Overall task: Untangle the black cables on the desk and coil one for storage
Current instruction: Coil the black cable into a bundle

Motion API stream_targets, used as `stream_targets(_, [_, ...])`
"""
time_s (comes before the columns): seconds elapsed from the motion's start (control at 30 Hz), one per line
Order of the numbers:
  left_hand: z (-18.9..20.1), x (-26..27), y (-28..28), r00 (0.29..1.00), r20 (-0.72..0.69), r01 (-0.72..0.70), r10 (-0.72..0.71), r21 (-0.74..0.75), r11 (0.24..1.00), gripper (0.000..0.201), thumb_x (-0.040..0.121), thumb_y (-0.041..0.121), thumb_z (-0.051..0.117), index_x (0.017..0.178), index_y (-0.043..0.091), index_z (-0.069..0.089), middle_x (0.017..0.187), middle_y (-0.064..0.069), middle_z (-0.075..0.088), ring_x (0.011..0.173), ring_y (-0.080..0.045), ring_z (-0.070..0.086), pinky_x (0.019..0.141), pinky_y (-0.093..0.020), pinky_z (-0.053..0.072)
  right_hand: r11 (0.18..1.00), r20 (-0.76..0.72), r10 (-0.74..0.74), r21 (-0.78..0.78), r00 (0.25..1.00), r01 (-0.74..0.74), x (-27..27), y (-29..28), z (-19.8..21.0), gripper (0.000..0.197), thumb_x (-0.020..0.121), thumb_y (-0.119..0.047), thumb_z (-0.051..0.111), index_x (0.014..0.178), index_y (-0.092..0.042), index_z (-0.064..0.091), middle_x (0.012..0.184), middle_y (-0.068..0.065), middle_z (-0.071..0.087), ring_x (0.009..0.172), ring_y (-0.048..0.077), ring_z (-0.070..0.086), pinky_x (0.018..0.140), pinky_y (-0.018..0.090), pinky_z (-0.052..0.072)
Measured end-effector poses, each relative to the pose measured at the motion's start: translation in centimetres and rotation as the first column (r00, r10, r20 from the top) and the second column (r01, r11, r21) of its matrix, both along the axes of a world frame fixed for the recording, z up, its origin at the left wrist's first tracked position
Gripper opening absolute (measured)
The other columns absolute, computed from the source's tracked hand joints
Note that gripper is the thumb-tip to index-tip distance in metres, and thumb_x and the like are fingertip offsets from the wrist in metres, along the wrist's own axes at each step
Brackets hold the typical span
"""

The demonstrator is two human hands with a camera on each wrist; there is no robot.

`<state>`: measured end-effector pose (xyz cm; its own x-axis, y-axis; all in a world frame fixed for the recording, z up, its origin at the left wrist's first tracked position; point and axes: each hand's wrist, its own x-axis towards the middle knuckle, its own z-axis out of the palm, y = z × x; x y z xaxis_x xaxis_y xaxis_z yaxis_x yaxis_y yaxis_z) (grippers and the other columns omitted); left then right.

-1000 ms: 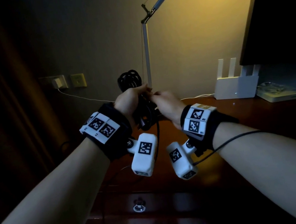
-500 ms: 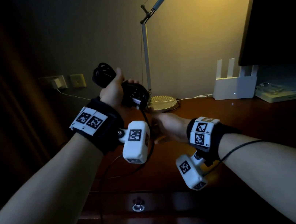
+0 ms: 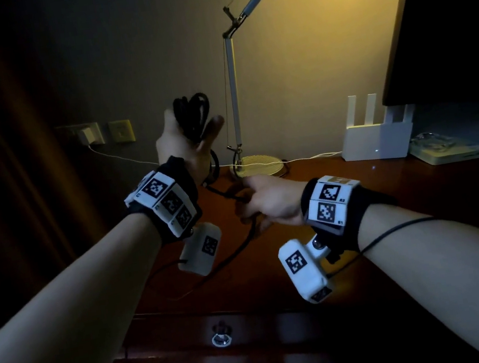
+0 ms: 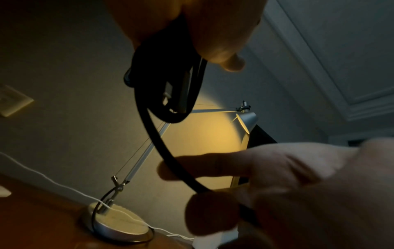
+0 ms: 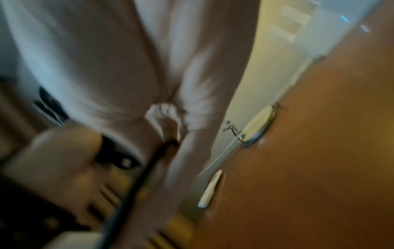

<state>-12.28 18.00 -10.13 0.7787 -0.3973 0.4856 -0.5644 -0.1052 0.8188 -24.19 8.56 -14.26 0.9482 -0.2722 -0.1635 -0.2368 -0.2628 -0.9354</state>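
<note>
My left hand (image 3: 194, 135) is raised above the desk (image 3: 376, 210) and grips a coil of black cable (image 3: 192, 112), thumb sticking out to the right. In the left wrist view its fingers (image 4: 215, 42) curl round the hanging loops of the coil (image 4: 170, 94). One loose strand (image 4: 162, 148) runs down from the coil to my right hand (image 3: 251, 207), which pinches it just above the desk in front of the lamp base. Below that hand the strand (image 3: 236, 250) trails toward the desk's front edge. The right wrist view is blurred; the strand (image 5: 136, 185) passes between my fingers there.
A desk lamp with a round base (image 3: 261, 168) stands behind my hands, a thin white cord (image 3: 123, 158) running from it to a wall charger (image 3: 89, 135). A white router (image 3: 378, 142) and a pale flat box (image 3: 448, 150) sit at the back right under a dark screen (image 3: 449, 10). A drawer knob (image 3: 221, 338) shows below.
My hands were together at the coil a second ago. The right hand has slid down the strand toward the desk, while the left swung the coil left and back upright.
</note>
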Motion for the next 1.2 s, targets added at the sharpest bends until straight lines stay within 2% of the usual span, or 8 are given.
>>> stream_targets(0.1, [-0.1,-0.2,-0.1,1.0,0.027,0.002,-0.003,0.035,0.999,0.054,0.082,0.043,0.069,0.124,0.019,0.044,0.124,0.0,0.059,0.108,-0.014,0.054,0.08,-0.024,0.039,0.999,0.02,0.023,0.048,1.0,-0.024,0.1,-0.3,0.2,0.056,0.085,0.01,0.06,0.136,-0.006,0.042,0.106,0.011,0.061,0.084,0.022,0.064,0.063,0.033,0.057])
stream_targets(0.23, [-0.3,-0.1,0.0,0.999,0.046,0.007,-0.012,0.117,0.993,0.057,0.082,0.041,0.07,0.127,0.02,0.043,0.126,-0.002,0.058,0.115,-0.019,0.055,0.083,-0.024,0.04,0.97,0.09,-0.038,0.244,0.995,0.015,0.1,-1.0,0.6,0.086,0.075,0.021,0.062,0.147,-0.013,0.03,0.137,0.024,0.046,0.092,0.027,0.061,0.058,0.031,0.056])
stream_targets(0.43, [-0.7,0.4,0.2,0.993,0.114,-0.027,-0.005,0.278,0.96,0.051,0.084,0.036,0.07,0.126,0.02,0.046,0.124,-0.003,0.06,0.113,-0.021,0.056,0.08,-0.023,0.041,0.961,0.195,-0.151,0.258,0.969,0.098,-0.1,-1.0,0.8,0.067,0.077,0.027,0.054,0.133,-0.007,0.043,0.127,0.019,0.056,0.081,0.02,0.061,0.055,0.03,0.056])
stream_targets(0.67, [-0.6,1.4,0.3,0.991,0.067,-0.13,0.115,0.328,0.936,0.056,0.082,0.049,0.067,0.127,0.019,0.051,0.116,-0.003,0.06,0.088,-0.012,0.05,0.062,-0.021,0.039,0.91,0.094,-0.016,-0.411,0.995,0.053,-0.3,-1.8,0.8,0.047,0.091,0.008,0.053,0.135,-0.009,0.05,0.117,-0.001,0.068,0.083,0.016,0.068,0.07,0.029,0.054])
stream_targets(0.83, [-0.8,1.5,0.0,0.994,-0.045,-0.065,0.101,0.507,0.86,0.08,0.064,0.082,0.057,0.112,0.018,0.056,0.095,0.0,0.061,0.079,-0.017,0.057,0.061,-0.03,0.046,0.621,0.036,0.098,-0.783,0.995,-0.033,0.0,-1.4,1.4,0.034,0.097,-0.01,0.051,0.128,-0.019,0.062,0.125,-0.002,0.063,0.114,0.015,0.057,0.098,0.026,0.041])
stream_targets(0.93, [-1.4,1.2,-0.4,0.999,-0.033,0.0,0.023,0.568,0.823,0.091,0.058,0.09,0.048,0.099,0.011,0.066,0.092,-0.012,0.07,0.082,-0.029,0.066,0.072,-0.031,0.052,0.537,0.091,0.168,-0.843,0.982,-0.014,0.6,-0.8,1.5,0.03,0.097,-0.012,0.051,0.124,-0.019,0.065,0.126,0.001,0.061,0.118,0.018,0.052,0.095,0.024,0.036])
stream_targets(1.03, [-1.4,0.8,-0.5,0.997,-0.042,0.081,-0.069,0.548,0.833,0.065,0.09,0.062,0.043,0.105,0.004,0.066,0.099,-0.018,0.068,0.091,-0.032,0.063,0.069,-0.027,0.04,0.589,0.256,0.192,-0.802,0.947,0.097,0.6,-0.5,1.5,0.025,0.095,-0.012,0.055,0.117,-0.016,0.067,0.118,0.001,0.064,0.109,0.014,0.056,0.09,0.021,0.039])
stream_targets(1.2, [-0.7,0.6,0.6,0.945,-0.194,0.327,-0.264,0.518,0.79,0.099,0.06,0.095,0.029,0.105,0.014,0.065,0.095,-0.006,0.069,0.084,-0.017,0.063,0.078,-0.029,0.049,0.731,0.51,0.006,-0.589,0.86,0.344,0.6,-0.5,1.4,0.029,0.082,-0.015,0.074,0.106,-0.014,0.058,0.1,-0.002,0.071,0.089,0.007,0.064,0.072,0.012,0.05])
